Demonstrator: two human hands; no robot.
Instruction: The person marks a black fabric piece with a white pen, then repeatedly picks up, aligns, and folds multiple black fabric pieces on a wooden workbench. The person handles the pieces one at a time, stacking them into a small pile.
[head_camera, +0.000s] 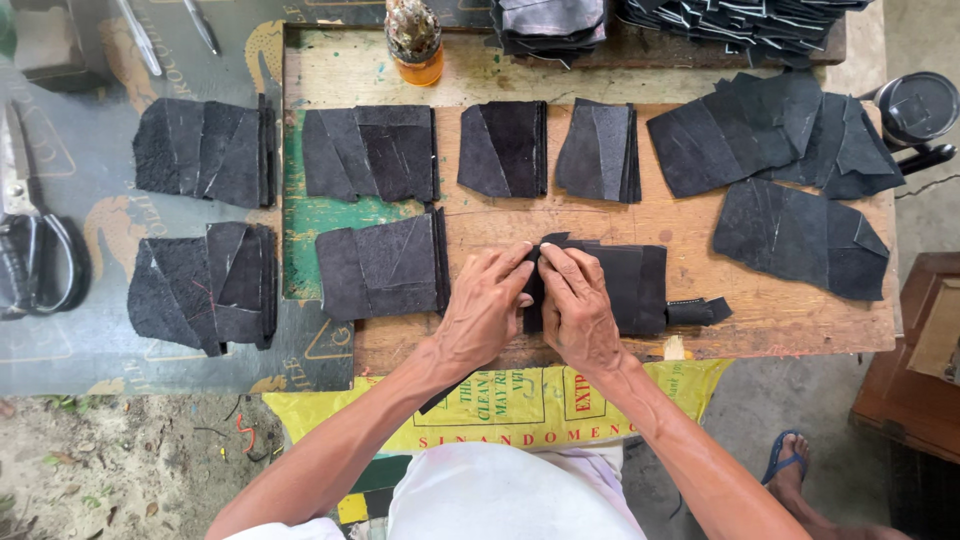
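Note:
My left hand (483, 308) and my right hand (577, 308) rest side by side on a stack of black leather-like pieces (638, 285) near the front edge of a wooden board (780, 315). The fingertips of both hands pinch the stack's upper left corner. A small black strip (700, 311) sticks out from the stack's right side. Another black stack (382, 266) lies just left of my left hand.
Several more black stacks lie in rows: (205, 150), (205, 285), (370, 152), (503, 148), (600, 152), (775, 130), (800, 238). An amber bottle (414, 42) stands at the back. Large scissors (35, 240) lie far left. A black cup (915, 108) sits far right. A yellow sack (520, 405) hangs below the board.

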